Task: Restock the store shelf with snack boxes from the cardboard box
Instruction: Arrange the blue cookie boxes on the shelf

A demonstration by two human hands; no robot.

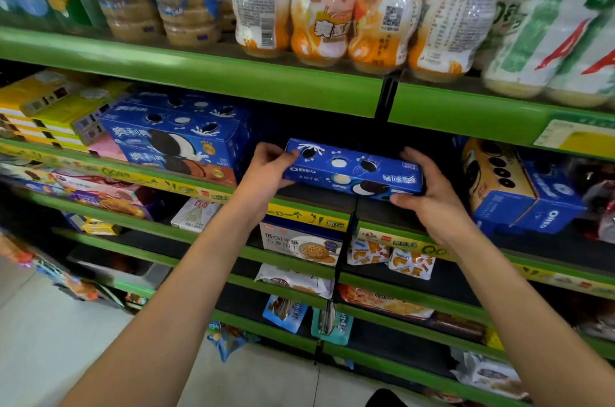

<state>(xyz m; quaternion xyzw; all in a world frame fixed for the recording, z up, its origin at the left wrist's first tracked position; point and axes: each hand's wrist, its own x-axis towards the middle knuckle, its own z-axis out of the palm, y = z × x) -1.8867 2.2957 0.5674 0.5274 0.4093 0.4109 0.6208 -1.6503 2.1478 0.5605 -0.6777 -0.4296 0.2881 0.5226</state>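
Two hands hold a blue Oreo box at a green store shelf.

Head view: the left hand [266, 170] and right hand [429, 193] grip opposite ends of the Oreo box [352, 170], held flat over the shelf [309, 216], between stacked Oreo boxes [179, 140] on both sides.

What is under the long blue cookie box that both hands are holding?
Under the long blue cookie box lies bare dark shelf board, with no other box visible there. The box's underside and the shelf space behind it are hidden.
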